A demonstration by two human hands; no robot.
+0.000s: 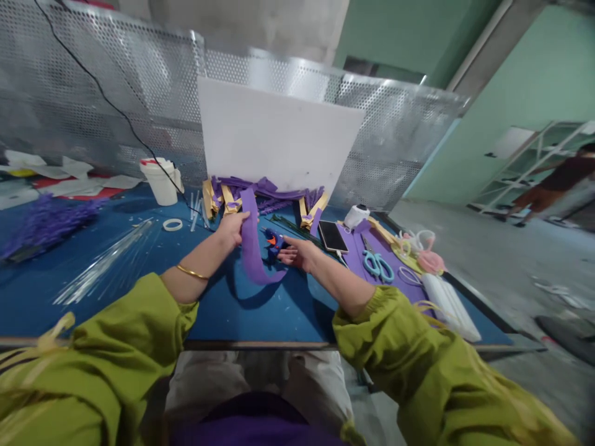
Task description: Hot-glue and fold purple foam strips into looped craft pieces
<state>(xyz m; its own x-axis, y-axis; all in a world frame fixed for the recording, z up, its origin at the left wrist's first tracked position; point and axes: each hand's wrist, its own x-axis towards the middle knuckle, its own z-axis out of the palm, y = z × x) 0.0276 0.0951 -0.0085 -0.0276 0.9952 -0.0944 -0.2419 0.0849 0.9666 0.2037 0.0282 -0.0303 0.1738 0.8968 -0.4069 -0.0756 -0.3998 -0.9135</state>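
My left hand (233,229) is closed on the upper part of a long purple strip (251,244), pinched between thumb and fingers. The strip hangs in a curve, and its lower end bends right, below my right hand. A small blue glue gun (274,243) with an orange trigger is in my right hand (300,254), its nozzle pointing left toward the strip. My fingers are round its handle, partly hidden. Both hands are over the middle of the blue table (218,310).
Behind stand a white board (279,133) and yellow-and-purple bundles (307,210). At right lie a phone (333,236), scissors (377,265) and a white packet (450,306). Leftward are a tape roll (172,225), a white container (160,183), clear sticks (105,263) and purple flowers (49,226).
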